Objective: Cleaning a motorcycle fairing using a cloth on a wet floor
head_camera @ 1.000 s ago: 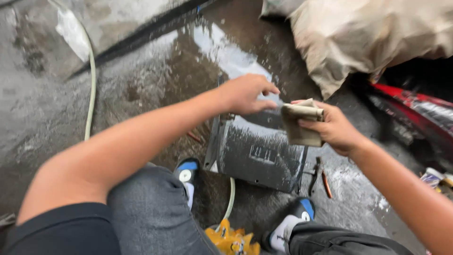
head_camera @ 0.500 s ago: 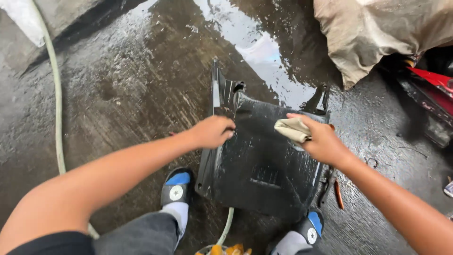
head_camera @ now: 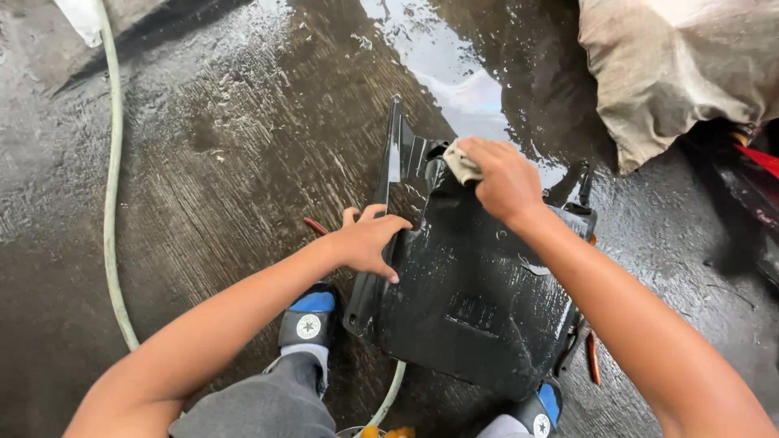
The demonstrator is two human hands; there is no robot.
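Observation:
A wet black plastic panel [head_camera: 475,300] lies on the wet concrete floor in front of me, between my two shoes. My left hand [head_camera: 369,241] rests flat on the panel's left edge, fingers spread, holding nothing. My right hand [head_camera: 503,177] is closed on a folded beige cloth [head_camera: 460,162] and presses it against the panel's far upper-left corner. Most of the cloth is hidden under my fingers.
A pale hose [head_camera: 112,178] runs along the floor at the left. A large beige sack [head_camera: 673,73] sits at the top right, with red parts [head_camera: 759,154] beside it. A puddle [head_camera: 454,73] lies beyond the panel. An orange-handled tool [head_camera: 592,357] lies by the panel's right edge.
My right hand has carried the cloth from the panel's upper right across to its far upper-left corner. My left hand slid down the left edge and opened flat.

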